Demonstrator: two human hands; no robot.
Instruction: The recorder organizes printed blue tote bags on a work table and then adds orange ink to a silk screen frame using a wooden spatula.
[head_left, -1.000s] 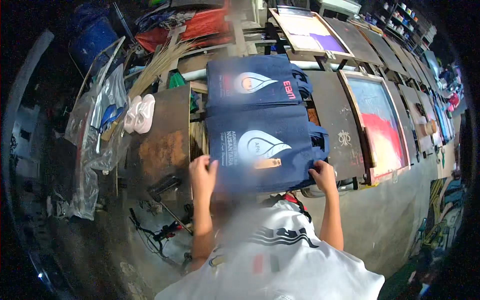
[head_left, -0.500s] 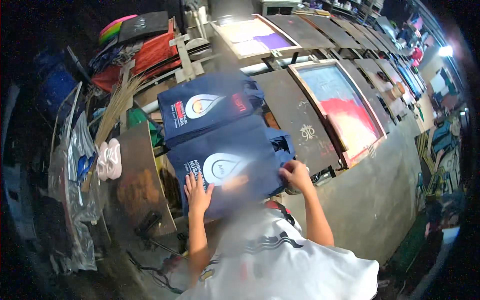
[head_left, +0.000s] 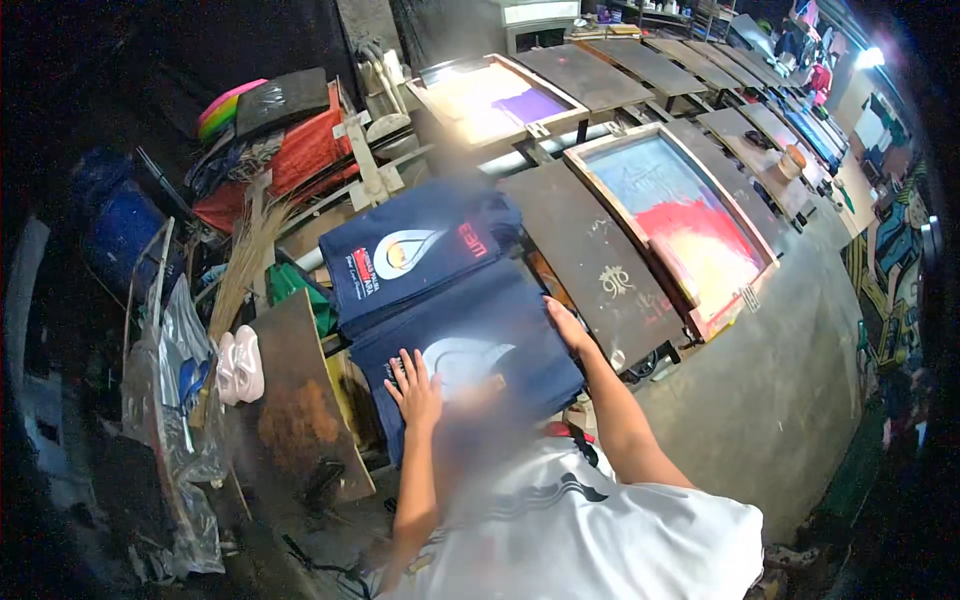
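Two piles of navy fabric bags lie end to end, the far pile (head_left: 350, 280) with white and red printing, the near one (head_left: 530, 370) with a large white drop-shaped print. My left hand (head_left: 414, 395) rests on the near pile's left part, fingers spread and flat. At that pile's right edge, my right hand (head_left: 568, 330) has its fingers together around the edge, fingertips partly hidden. A blurred patch covers part of the middle of the view, including some of the near print.
A screen frame (head_left: 675, 200) with red ink and a dark board (head_left: 570, 230) lie to the right; another frame (head_left: 465, 85) is behind. On the left are pink shoes (head_left: 240, 365) on a stained board (head_left: 295, 450), straw bristles (head_left: 240, 270), plastic sheeting (head_left: 190, 450) and a blue drum (head_left: 120, 220).
My left hand has gone from the near edge to lying flat on the pile. My right hand has slid farther up the right edge, where the protruding handles no longer show. The view has turned.
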